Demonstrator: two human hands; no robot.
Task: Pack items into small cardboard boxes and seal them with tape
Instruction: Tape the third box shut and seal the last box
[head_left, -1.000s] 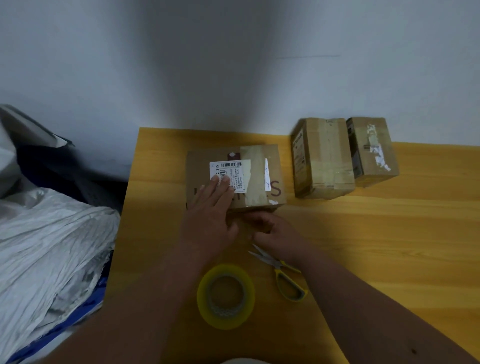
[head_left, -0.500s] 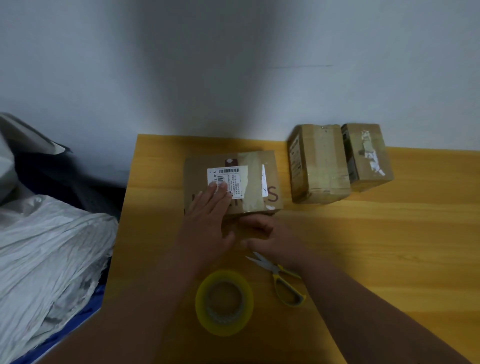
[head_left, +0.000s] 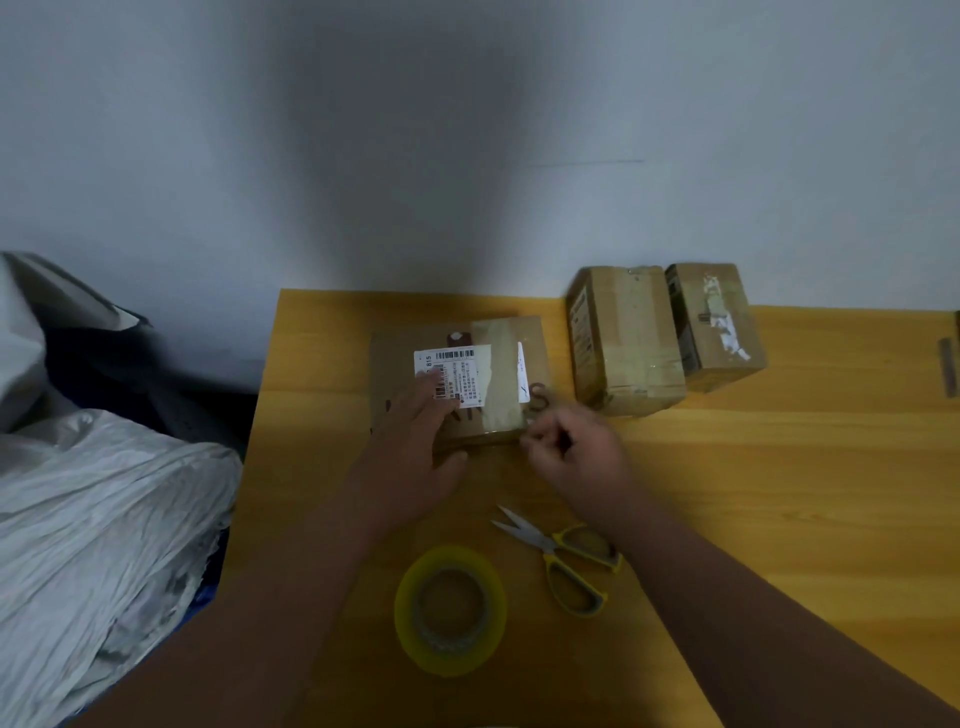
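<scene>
the flat brown cardboard box with a white barcode label (head_left: 457, 379) lies on the yellow wooden table (head_left: 779, 467) under the left hand (head_left: 415, 452), whose straight fingers (head_left: 431, 387) press flat on its lid over the label's near corner. a strip of clear tape already runs across the lid just right of those fingers, so this box looks closed and mostly sealed. the right hand (head_left: 576, 452) sits at the box's near right corner with its fingers curled inward; it is blurred, and whether it pinches a tape end or holds nothing cannot be told.

beyond the right hand's fingers, two taller brown cardboard boxes wrapped in clear tape (head_left: 628, 343) (head_left: 714, 322) stand touching side by side, apparently finished. on the near side of both hands lie the yellow roll of clear tape (head_left: 449, 608) and the yellow-handled scissors (head_left: 566, 553), blades apart, neither touched.

what is left seems to be smoothing or finishing the tape on this box. its contents are hidden, its near face lies in shadow behind the hands, and no loose items to pack show. crumpled grey plastic sheeting (head_left: 93, 519) lies off the table, well left of the left fingers.
</scene>
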